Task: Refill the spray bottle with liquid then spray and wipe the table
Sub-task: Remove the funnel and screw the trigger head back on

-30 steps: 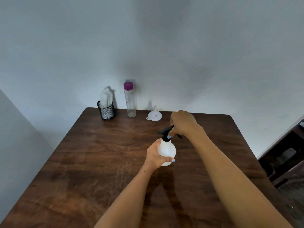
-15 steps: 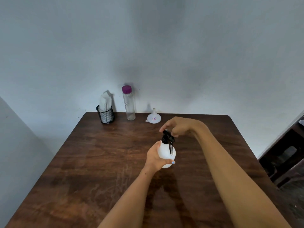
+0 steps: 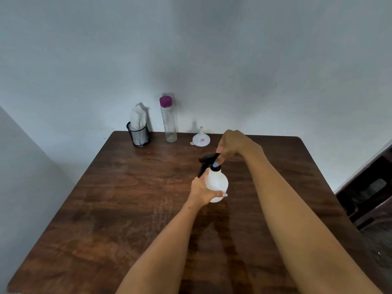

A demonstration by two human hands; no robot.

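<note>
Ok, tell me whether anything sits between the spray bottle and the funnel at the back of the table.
Nothing visible does. The spray bottle is gripped by the left hand, with the right hand on its black spray head. Only bare table lies between it and the funnel; the purple-capped bottle stands off to the left.

Wooden table (image 3: 127, 209) bears mesh cup (image 3: 139, 135), clear bottle (image 3: 169, 124), funnel (image 3: 201, 139).

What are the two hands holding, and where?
Left hand grips the round white plastic spray bottle around its body; right hand pinches its black trigger sprayer head.
</note>
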